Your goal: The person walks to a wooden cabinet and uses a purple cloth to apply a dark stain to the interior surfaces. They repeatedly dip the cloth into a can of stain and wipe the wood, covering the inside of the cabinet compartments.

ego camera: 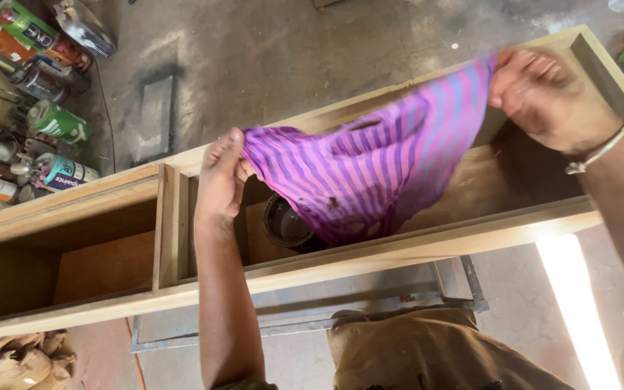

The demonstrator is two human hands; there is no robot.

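My left hand (219,177) and my right hand (543,94) hold a purple and pink striped cloth (370,170) stretched out between them, each gripping one end. The cloth hangs over the middle compartment of a long wooden cabinet frame (370,256) lying on its side. Under the cloth, inside that compartment, a dark round tin (285,224) is partly hidden. A metal bangle (601,150) is on my right wrist.
Several paint cans and spray tins (45,94) lie on the concrete floor at the upper left. A crumpled beige rag (19,361) sits at the lower left. A metal frame (305,310) lies under the cabinet. A wooden divider (170,224) separates the left compartment.
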